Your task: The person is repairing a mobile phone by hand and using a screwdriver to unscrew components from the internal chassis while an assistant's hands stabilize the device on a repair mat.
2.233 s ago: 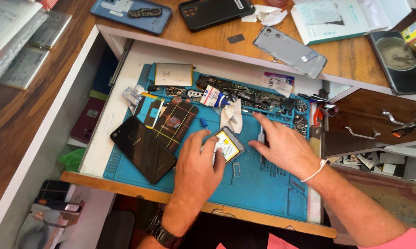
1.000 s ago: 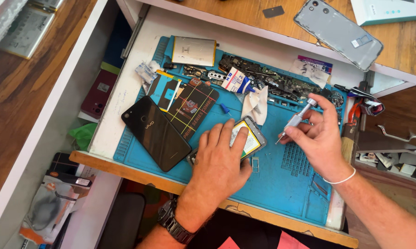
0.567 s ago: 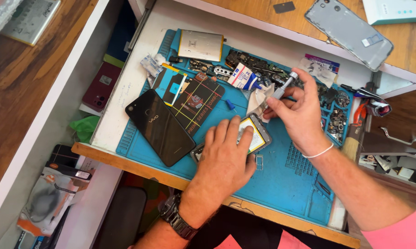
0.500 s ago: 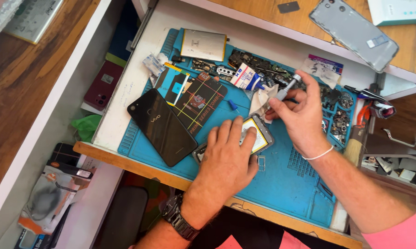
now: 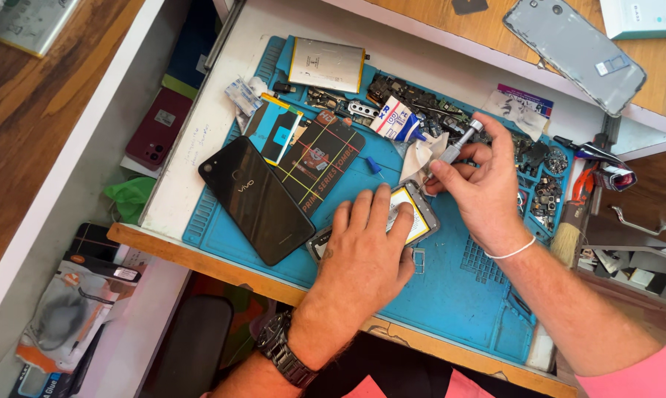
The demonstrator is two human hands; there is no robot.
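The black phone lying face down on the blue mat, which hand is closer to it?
Left. The left hand rests just right of the black phone, pressing the opened phone. The right hand is farther right, holding a small screwdriver.

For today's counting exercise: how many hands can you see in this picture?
2. The left hand presses on the opened phone on the blue mat; the right hand holds a screwdriver just above.

A white tabletop (image 5: pixel 200 133) carries a blue mat (image 5: pixel 451 295). On the mat lie a black phone (image 5: pixel 255 199) at its left, a battery (image 5: pixel 327 65) at its top, and a brush (image 5: pixel 567 239) at its right edge.
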